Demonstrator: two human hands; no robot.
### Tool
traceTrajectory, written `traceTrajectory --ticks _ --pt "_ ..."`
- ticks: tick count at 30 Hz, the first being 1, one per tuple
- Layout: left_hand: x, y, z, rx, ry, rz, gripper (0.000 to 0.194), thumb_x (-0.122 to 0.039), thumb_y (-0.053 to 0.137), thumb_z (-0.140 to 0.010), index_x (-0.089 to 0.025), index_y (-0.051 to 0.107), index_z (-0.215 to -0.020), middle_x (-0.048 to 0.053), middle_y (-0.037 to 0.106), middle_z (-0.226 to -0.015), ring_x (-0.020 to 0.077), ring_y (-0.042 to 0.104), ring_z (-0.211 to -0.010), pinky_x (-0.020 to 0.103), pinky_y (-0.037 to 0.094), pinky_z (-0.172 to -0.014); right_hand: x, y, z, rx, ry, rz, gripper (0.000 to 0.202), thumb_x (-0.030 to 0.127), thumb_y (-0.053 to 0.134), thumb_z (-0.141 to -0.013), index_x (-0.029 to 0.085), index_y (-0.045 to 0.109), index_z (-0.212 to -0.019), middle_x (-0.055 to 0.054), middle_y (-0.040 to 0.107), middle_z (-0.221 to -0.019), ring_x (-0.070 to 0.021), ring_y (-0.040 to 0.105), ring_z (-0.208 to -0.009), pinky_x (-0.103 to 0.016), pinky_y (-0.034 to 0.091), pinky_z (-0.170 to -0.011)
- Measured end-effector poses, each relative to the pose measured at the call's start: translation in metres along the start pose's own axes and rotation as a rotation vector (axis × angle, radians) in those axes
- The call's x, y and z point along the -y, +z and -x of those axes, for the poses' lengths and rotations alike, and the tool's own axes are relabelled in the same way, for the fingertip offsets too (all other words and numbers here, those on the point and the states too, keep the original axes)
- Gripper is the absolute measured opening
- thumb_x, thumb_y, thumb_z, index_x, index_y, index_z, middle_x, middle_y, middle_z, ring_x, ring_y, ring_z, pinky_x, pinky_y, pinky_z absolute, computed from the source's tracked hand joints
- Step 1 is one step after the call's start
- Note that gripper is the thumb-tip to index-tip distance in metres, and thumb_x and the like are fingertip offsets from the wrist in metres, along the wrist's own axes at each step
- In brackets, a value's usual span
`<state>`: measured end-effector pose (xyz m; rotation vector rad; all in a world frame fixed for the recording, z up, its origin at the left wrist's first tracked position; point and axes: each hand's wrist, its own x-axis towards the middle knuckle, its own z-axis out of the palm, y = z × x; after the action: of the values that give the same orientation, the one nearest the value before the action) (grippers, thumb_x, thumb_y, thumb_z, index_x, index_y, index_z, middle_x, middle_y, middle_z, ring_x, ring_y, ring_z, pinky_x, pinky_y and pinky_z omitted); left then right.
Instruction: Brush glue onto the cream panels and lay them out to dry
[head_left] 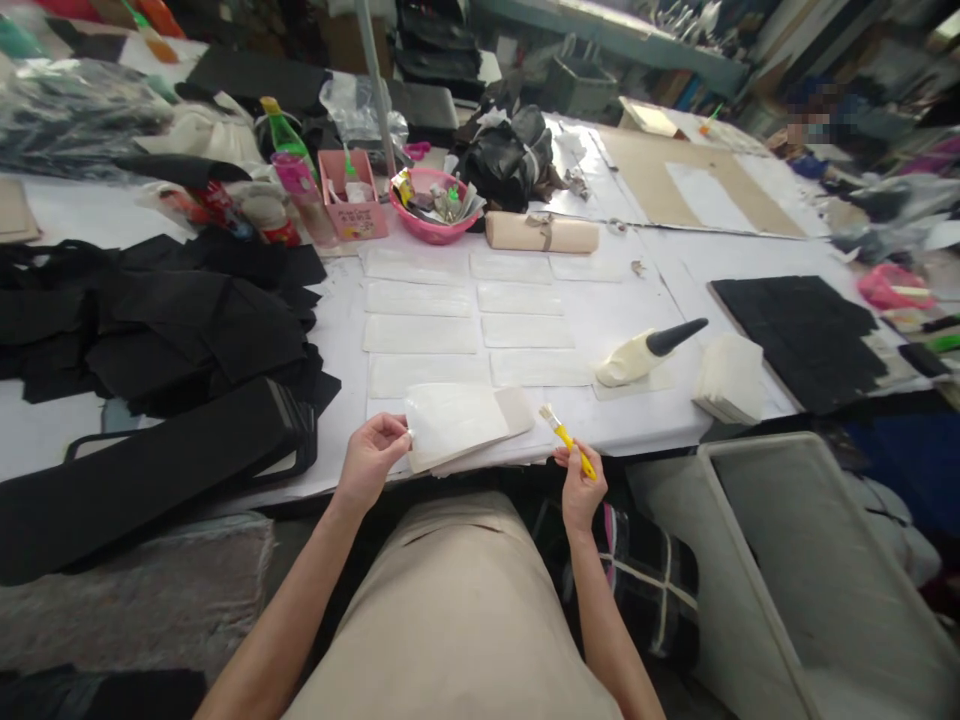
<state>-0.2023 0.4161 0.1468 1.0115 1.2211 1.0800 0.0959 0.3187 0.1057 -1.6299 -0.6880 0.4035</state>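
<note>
My left hand (373, 460) pinches the left edge of a pale rectangular sheet (454, 425), whose near side is lifted at the table's front edge. A yellow-handled paintbrush (568, 441) is gripped in my right hand (583, 490), its pale bristles pointing up and left, a little apart from the sheet's right end. Beyond the sheet, several white rectangular pieces (420, 334) lie in two columns on the white table covering. To their right, a cream-coloured squeeze bottle (626, 360) with a long black nozzle lies on its side, on another white piece.
Black cut pieces (187, 310) pile up at the left. Behind the rows stand a pink basin (435, 205), a pink box (351, 195) and a beige roll (541, 233). At the right are a stack of white pieces (729, 378), a black panel (799, 335) and a grey bin (780, 520).
</note>
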Motion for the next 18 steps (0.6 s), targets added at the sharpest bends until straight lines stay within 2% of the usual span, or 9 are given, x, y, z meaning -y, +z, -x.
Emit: traceTrajectory --ticks 4,8,10,13,18 --pt "-0.04 0.025 -0.018 0.074 0.046 -0.039 0.02 -0.033 0.071 -0.068 -0.021 0.055 -0.064 0.005 0.067 -0.09 0.0198 0.064 -0.082 0.031 0.053 -0.07 0.008 -0.018 -0.009 -0.031 0.049 -0.028 0.038 0.045 0.061 -0.086 0.014 0.064 -0.108 -0.008 0.074 -0.085 -0.0203 0.073 -0.071 -0.036 0.061 -0.07" --pt "-0.076 0.076 -0.05 0.175 0.094 -0.064 0.02 -0.034 0.071 -0.067 -0.023 0.055 -0.06 0.005 0.064 -0.079 0.0192 0.061 -0.073 0.031 0.052 -0.061 0.009 -0.035 -0.025 -0.051 0.108 -0.088 0.033 0.044 0.062 -0.086 0.015 0.065 -0.102 -0.007 0.074 -0.082 -0.021 0.073 -0.071 -0.035 0.061 -0.068" --pt "-0.089 0.111 -0.072 0.227 0.127 -0.062 0.02 -0.033 0.071 -0.066 -0.023 0.054 -0.059 0.004 0.062 -0.075 0.0183 0.059 -0.069 0.03 0.05 -0.059 0.006 -0.043 -0.036 -0.058 0.133 -0.103 0.032 0.044 0.062 -0.086 0.016 0.066 -0.101 -0.006 0.074 -0.082 -0.0213 0.073 -0.072 -0.034 0.061 -0.069" --pt "-0.103 0.174 -0.112 0.313 0.176 -0.055 0.02 -0.032 0.07 -0.066 -0.022 0.054 -0.06 0.002 0.06 -0.072 0.0159 0.056 -0.067 0.029 0.048 -0.059 -0.002 -0.057 -0.052 -0.076 0.191 -0.119 0.033 0.045 0.064 -0.085 0.016 0.067 -0.101 -0.007 0.074 -0.082 -0.0218 0.073 -0.072 -0.034 0.062 -0.068" --pt "-0.116 0.296 -0.185 0.409 0.212 0.039 0.022 -0.03 0.073 -0.061 -0.019 0.054 -0.063 0.0 0.059 -0.074 0.012 0.055 -0.066 0.027 0.048 -0.064 -0.017 -0.078 -0.074 -0.112 0.282 -0.133 0.039 0.052 0.066 -0.08 0.017 0.07 -0.097 -0.007 0.074 -0.078 -0.0234 0.073 -0.068 -0.034 0.062 -0.063"
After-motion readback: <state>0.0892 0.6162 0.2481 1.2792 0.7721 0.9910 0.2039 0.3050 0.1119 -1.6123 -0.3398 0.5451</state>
